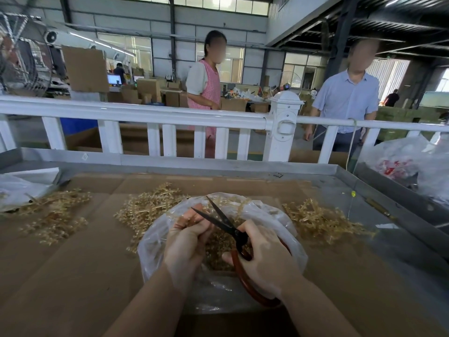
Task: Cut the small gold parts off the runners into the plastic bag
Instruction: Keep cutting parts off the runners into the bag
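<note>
We note one desk (pixel 85 276), three heaps of gold runners (pixel 313 218), and one bag (pixel 272 215) centred between them. Over it, our left hand (pixel 187 239) grips a runner; our right hand (pixel 266 260) grips one pair of scissors (pixel 222 221), blades apart.

Clear plastic bag (pixel 279 229) sits open-mouthed on the cardboard, a heap of small gold parts (pixel 218 249) in the bottom. Gold runners (pixel 148 207) lie in spiky tangles just behind it, with more piles off to the left (pixel 56 215) and right (pixel 318 220)
</note>
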A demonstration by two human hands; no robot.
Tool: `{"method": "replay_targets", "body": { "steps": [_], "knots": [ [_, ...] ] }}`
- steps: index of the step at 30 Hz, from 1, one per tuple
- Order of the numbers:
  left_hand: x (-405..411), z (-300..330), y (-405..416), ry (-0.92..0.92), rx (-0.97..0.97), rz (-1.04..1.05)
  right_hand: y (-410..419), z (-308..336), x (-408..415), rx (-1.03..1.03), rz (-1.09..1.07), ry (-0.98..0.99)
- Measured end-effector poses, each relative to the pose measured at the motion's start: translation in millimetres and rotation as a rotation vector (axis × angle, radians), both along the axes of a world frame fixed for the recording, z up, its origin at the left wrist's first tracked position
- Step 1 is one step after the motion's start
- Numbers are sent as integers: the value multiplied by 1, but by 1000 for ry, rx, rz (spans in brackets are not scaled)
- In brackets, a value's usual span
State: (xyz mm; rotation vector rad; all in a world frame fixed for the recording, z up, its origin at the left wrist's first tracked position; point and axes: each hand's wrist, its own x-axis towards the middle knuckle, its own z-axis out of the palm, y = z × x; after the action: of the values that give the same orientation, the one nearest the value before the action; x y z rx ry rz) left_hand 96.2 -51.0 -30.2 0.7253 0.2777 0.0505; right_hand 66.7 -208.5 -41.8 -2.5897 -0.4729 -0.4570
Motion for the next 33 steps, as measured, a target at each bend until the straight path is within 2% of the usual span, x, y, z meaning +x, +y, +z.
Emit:
{"method": "replay_targets", "body": {
  "steps": [7, 15, 27, 33],
  "knots": [
    [0, 3, -2, 50, 68, -1, 2, -1, 1, -44, 1, -48],
    [1, 0, -4, 1, 123, -52, 4, 3, 1, -10, 11, 4],
    [2, -4, -5, -54, 253, 0, 3, 7, 1, -41, 15, 37],
    [1, -3, -6, -15, 168, -24, 3, 5, 1, -17, 25, 50]
  ]
}}
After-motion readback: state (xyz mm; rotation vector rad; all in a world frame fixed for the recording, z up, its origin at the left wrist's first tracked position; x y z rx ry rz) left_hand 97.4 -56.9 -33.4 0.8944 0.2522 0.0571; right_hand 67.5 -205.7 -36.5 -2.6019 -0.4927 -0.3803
